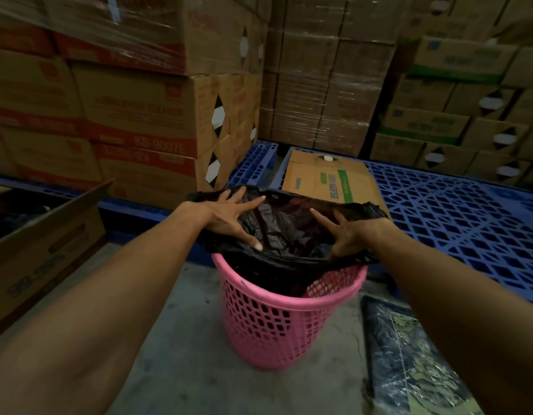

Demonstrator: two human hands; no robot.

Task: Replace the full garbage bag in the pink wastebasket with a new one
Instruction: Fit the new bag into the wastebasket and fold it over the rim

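A pink mesh wastebasket stands on the concrete floor in front of me. A black garbage bag hangs into it, its mouth stretched wide above the rim. My left hand is inside the bag's left side, fingers spread against the plastic. My right hand is inside the right side, fingers spread too, pulling the mouth outward. The bag's lower part is inside the basket; what it holds is hidden.
Stacked cardboard boxes wall the back and left. Blue plastic pallets lie behind and to the right, one with a flattened box on it. An open box sits at left. A dark patterned mat lies at lower right.
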